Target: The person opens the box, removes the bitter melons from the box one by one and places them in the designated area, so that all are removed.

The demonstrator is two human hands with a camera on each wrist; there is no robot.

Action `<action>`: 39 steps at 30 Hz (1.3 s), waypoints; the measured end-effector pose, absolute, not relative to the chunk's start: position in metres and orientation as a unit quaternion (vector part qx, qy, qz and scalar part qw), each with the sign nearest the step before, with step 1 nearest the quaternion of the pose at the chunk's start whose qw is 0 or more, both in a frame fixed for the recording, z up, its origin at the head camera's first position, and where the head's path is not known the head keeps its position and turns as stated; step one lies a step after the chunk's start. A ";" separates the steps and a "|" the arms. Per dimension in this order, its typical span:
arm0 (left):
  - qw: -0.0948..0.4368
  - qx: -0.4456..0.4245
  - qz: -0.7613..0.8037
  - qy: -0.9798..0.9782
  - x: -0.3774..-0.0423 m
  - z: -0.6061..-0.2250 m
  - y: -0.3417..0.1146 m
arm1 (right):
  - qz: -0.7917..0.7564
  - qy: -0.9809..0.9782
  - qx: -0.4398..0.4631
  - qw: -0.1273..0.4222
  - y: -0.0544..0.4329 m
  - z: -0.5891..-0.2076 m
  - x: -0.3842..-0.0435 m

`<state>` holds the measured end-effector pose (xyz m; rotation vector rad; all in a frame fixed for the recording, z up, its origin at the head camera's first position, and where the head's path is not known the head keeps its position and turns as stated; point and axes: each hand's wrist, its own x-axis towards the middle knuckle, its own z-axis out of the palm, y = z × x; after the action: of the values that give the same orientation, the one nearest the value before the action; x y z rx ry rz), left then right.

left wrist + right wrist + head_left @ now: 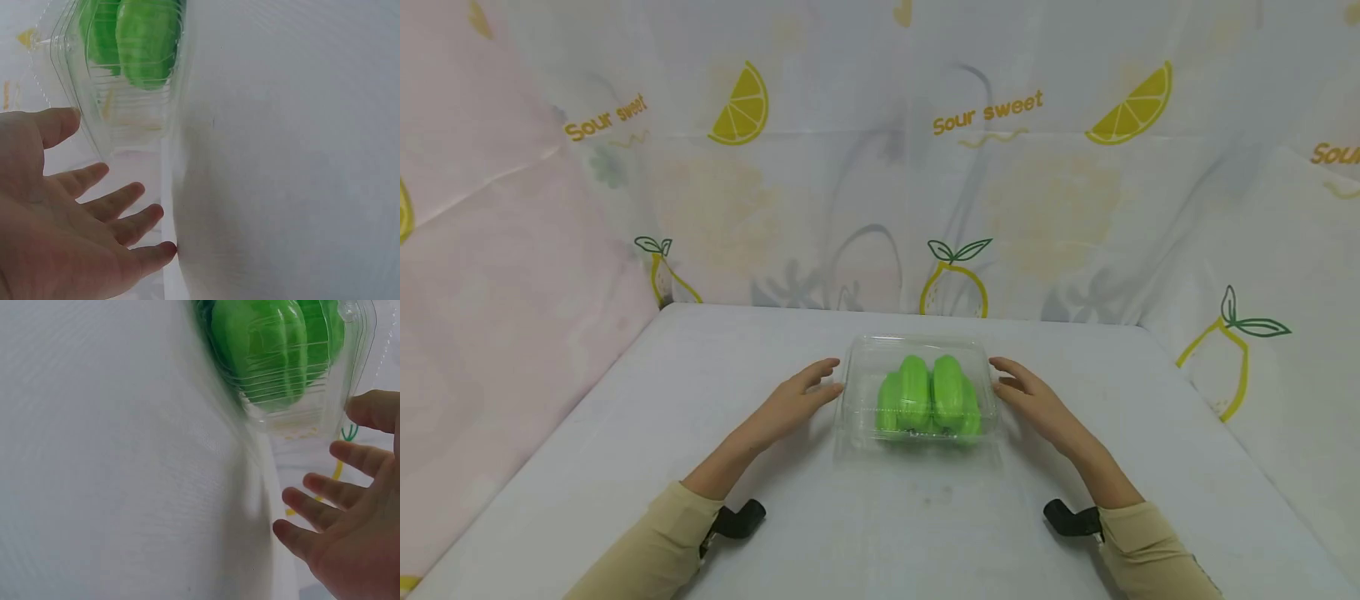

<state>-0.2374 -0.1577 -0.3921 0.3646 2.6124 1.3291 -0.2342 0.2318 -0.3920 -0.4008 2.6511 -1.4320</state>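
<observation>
While the box [862, 387] rests on the tabletop [880, 542], green pieces [914, 393] lie inside it. Left hand [790, 407]: just left of the box, grip wide, fingers spread. Right hand [1037, 407]: just right of the box, grip likewise wide. Printed cloth [805, 183]: behind the box.

Hands [793, 402] [1036, 406] flank a box [861, 398] of green objects [914, 393].

Pcs [949, 392] in box [861, 367] on tbl [880, 533]; L fingers [119, 202] left, R fingers [336, 491] right.

The clear box [862, 392] blocks passage between the hands [793, 404] [1033, 404].
</observation>
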 end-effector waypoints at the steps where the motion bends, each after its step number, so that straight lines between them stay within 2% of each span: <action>1: 0.093 0.126 0.451 0.878 -0.237 -0.392 -0.157 | -0.476 0.867 -0.134 0.051 0.232 -0.393 -0.234; 18: 0.093 0.132 0.498 0.852 -0.237 -0.390 -0.153 | -0.552 0.822 -0.130 0.044 0.231 -0.399 -0.237; 28: 0.117 0.121 0.540 0.825 -0.241 -0.392 -0.152 | -0.607 0.785 -0.079 0.097 0.232 -0.400 -0.240; 39: 0.136 0.116 0.577 0.797 -0.245 -0.399 -0.156 | -0.641 0.756 -0.066 0.111 0.230 -0.397 -0.240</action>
<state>-0.2451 -0.1564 -0.3987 0.3356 2.3074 1.6698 -0.2400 0.2299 -0.3973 -0.1940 2.2219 -1.8829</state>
